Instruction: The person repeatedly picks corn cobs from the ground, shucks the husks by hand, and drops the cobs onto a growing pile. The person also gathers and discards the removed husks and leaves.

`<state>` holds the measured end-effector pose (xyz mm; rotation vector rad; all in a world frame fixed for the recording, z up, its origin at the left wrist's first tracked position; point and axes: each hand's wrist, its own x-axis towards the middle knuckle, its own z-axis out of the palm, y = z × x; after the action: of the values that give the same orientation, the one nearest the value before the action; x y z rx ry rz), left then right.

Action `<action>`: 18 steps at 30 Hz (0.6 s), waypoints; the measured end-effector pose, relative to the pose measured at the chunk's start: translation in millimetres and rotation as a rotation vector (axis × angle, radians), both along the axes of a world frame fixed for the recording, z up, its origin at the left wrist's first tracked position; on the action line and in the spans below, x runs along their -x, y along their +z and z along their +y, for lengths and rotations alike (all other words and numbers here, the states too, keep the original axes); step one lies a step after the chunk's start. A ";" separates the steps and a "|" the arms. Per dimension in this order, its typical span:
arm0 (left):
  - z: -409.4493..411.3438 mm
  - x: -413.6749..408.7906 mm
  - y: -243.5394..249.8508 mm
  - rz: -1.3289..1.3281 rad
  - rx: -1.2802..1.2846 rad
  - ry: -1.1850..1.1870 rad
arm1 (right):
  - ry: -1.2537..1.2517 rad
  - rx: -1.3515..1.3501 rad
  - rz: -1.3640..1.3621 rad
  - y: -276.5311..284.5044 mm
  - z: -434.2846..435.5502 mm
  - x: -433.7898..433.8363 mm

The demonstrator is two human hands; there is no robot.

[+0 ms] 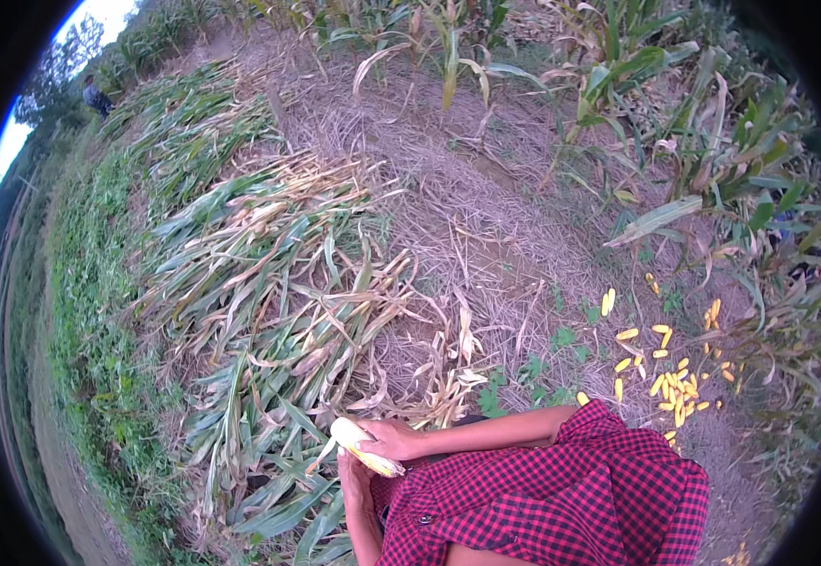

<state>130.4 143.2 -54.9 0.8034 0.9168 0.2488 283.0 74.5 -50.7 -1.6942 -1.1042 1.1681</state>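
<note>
A partly husked ear of corn (376,461) is held low in front of my body, its pale inner husk at the upper left and yellow kernels bared along one side. My right hand (393,440) grips it from the right, thumb lying across the ear. From below, my left hand (355,472) closes around its husk side; some of those fingers are hidden. Cut corn stalks (290,339) with green and dry leaves lie in a heap just beyond both hands.
Husked yellow corn ears (676,389) lie scattered on the straw-covered ground (453,184) to the right. Standing corn plants (616,78) line the top and right. Low green plants (92,304) border the left. Far off at upper left stands another person (97,97).
</note>
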 end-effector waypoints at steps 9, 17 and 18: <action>99.1 -67.4 -9.8 0.047 0.166 -0.060 | -0.447 -0.168 -0.112 8.0 37.3 31.1; 123.0 -87.5 -13.2 0.171 0.025 -0.053 | -0.506 0.145 -0.085 40.5 25.0 69.4; 111.8 -88.8 6.2 0.186 -0.014 -0.066 | -0.600 0.073 -0.194 37.0 23.3 73.2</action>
<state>219.2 255.0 -48.7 0.8787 1.0616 0.1248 209.9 97.7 -13.7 -2.0350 -0.5885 0.6781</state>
